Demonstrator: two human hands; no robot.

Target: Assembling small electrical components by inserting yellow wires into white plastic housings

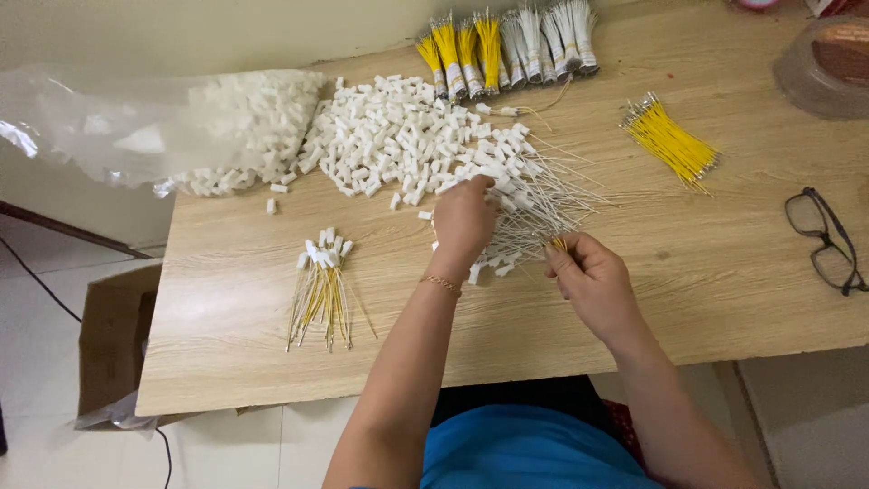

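My left hand [463, 220] reaches into a heap of small white plastic connectors [407, 136] spread over the wooden table [706, 272], its fingertips on a connector at the heap's near edge. My right hand [590, 279] pinches the end of a thin yellow wire [558, 243] beside a fan of white wires with connectors [543, 204]. A small bunch of finished yellow and white wires with white connectors [321, 290] lies to the left of my left arm.
A clear plastic bag of white connectors [181, 127] lies at the table's left. Bundles of yellow and white wires [507, 45] sit at the back, loose yellow wires [670, 140] to the right. Black glasses [828, 240] lie near the right edge. A cardboard box [113, 344] stands on the floor.
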